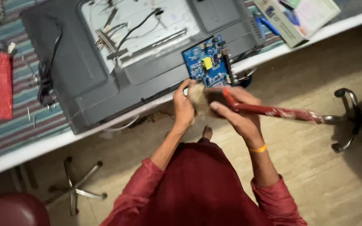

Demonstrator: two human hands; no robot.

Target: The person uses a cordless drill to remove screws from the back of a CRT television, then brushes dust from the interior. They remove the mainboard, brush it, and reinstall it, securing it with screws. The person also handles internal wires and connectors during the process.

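A large dark grey flat television set [89,79], laid face down with its rear cover partly removed, is spread across the striped cloth on the white-edged workbench [30,146]. At its lower right corner a small blue rectangular circuit board [208,62], fitted with a yellow component, is seen at the bench edge.

Just below that board, over the floor, both forearms are raised from red sleeves and bent inward so that the hands meet. The long red-handled paintbrush [273,111] is held in the right hand [237,115], whose fingers are curled around the handle near its ferrule, the index finger stretched along it; an orange band is worn at that wrist. The handle is pointed away to the right. The pale tan bristle head [198,98] is pinched by the left hand [184,106], the thumb and fingertips closed on the tuft, the wrist cocked upward. The bristles are blurred, so finer detail cannot be told.
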